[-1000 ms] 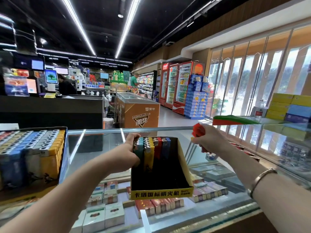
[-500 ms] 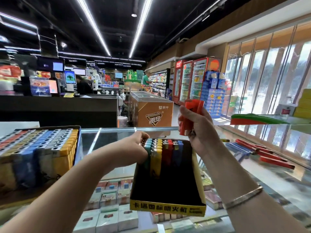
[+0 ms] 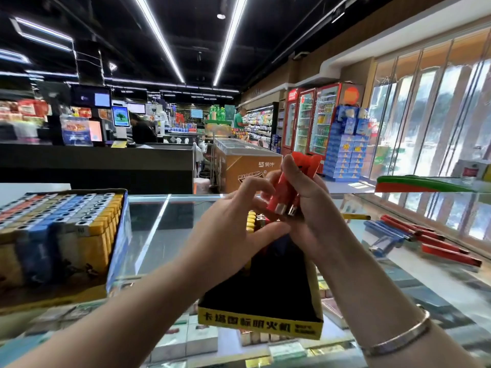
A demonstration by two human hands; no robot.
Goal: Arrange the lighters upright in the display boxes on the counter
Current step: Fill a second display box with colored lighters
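Head view: right hand (image 3: pixel 305 208) grips red lighters (image 3: pixel 292 181); left hand (image 3: pixel 233 221) touching.

pretty bright in here, long ceiling strip lights (image 3: pixel 159 41) overhead plus daylight blowing out the windows (image 3: pixel 435 144) on my right. the glass counter (image 3: pixel 159 235) throws glare streaks. wide lens bends the edges, and the far left and my forearms are smeared with motion blur.

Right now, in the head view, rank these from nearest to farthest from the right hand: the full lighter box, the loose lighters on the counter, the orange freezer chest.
From the right hand:
1. Loose lighters, on the glass to its right.
2. Full lighter box, far left on the counter.
3. Orange freezer chest, beyond the counter, on the shop floor.
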